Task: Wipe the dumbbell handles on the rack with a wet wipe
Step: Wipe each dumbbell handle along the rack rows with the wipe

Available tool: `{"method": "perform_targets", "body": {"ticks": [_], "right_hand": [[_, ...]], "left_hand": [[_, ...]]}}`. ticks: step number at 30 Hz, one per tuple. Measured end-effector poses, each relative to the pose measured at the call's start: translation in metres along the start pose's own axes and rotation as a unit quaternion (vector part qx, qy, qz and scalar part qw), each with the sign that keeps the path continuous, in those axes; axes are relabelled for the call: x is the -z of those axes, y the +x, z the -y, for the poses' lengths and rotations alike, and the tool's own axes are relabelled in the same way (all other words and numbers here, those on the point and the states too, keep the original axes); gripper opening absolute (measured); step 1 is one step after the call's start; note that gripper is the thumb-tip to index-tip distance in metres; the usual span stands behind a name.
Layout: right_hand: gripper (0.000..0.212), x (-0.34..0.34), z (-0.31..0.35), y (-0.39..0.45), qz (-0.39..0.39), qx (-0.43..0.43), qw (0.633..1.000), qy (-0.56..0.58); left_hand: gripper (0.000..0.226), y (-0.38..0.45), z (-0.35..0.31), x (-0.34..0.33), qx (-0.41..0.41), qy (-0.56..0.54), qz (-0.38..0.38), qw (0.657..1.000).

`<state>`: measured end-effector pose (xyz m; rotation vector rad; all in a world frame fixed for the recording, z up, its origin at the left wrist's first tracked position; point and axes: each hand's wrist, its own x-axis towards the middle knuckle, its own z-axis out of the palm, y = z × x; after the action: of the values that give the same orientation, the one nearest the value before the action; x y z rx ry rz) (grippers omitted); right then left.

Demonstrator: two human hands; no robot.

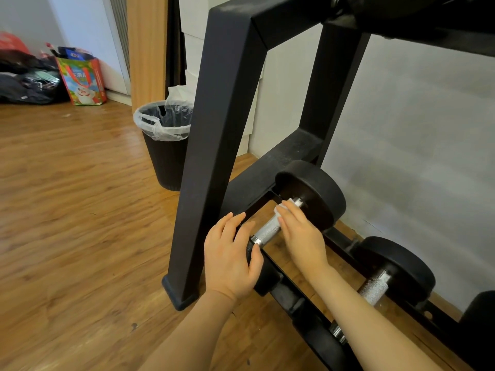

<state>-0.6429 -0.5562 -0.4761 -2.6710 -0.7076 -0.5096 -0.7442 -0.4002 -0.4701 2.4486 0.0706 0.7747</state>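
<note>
Wet wipe: white, bunched, pressed against the far end of the knurled chrome handle of the first dumbbell, just short of the far weight plate. Only a small fold of it shows past the fingertips.

Right hand: fingers laid over the handle from the right, curled down onto the wipe and holding it to the metal. Forearm runs in from lower right.

Left hand: rests on the near weight plate of the same dumbbell, fingers fairly straight across its top, thumb against the plate's inner face beside the handle. It holds nothing else.

Dumbbell sits on the lowest tier of the black rack, at its left end, next to the slanted front leg. A second dumbbell lies on the same tier to the right, its chrome handle partly hidden by the right forearm. A third black plate shows at the right frame edge.

Surroundings: wooden floor; black waste bin with a clear liner behind the rack leg; colourful shopping bag and dark bundles against the far wall, upper left. Pale wall behind the rack.
</note>
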Motion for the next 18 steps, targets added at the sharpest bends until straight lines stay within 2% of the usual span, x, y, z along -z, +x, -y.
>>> {"method": "perform_targets", "body": {"ticks": [2, 6, 11, 16, 18], "right_hand": [[0.041, -0.001, -0.004, -0.002, -0.015, 0.012, 1.000, -0.005], [0.042, -0.002, -0.003, 0.002, -0.080, -0.070, 0.994, 0.021], [0.058, -0.016, 0.010, -0.012, -0.058, 0.016, 0.998, 0.025], [0.053, -0.005, 0.003, -0.007, -0.098, -0.044, 0.994, -0.008], [0.059, -0.008, 0.005, -0.008, -0.090, -0.011, 0.996, -0.011]], "left_hand": [[0.047, 0.000, 0.001, 0.000, -0.001, 0.002, 0.000, 1.000], [0.046, 0.000, 0.001, -0.001, -0.003, 0.002, 0.000, 1.000], [0.046, 0.000, 0.002, -0.001, 0.002, 0.001, 0.002, 1.000], [0.046, 0.000, 0.002, -0.001, 0.001, 0.011, 0.001, 1.000], [0.046, 0.001, 0.002, -0.001, -0.002, 0.012, -0.001, 1.000]]}}
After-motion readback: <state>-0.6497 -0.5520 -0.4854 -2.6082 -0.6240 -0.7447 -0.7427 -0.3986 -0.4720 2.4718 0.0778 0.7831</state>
